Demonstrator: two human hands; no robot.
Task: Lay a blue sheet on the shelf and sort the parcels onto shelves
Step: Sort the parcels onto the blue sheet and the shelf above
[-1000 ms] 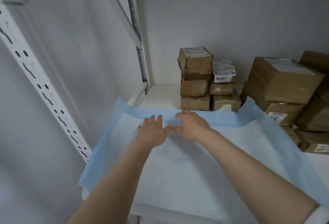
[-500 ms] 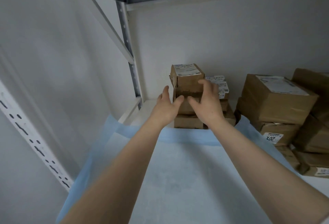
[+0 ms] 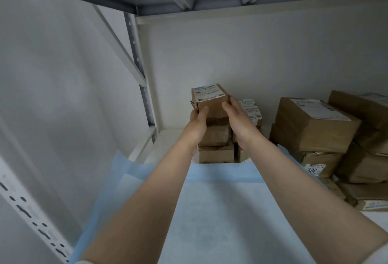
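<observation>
I find the top parcel (image 3: 210, 101) clasped between left grip (image 3: 197, 122) and right grip (image 3: 238, 117), equally near, just beyond the blue sheet (image 3: 220, 217).

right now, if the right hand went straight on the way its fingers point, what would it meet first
The right hand grips the top parcel at its right side; sliding past it, the back wall looks next, though depth is unclear.

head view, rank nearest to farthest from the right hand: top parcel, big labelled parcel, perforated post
1. top parcel, held by the right hand, on the back stack
2. big labelled parcel, off to the right
3. perforated post, front left
</observation>
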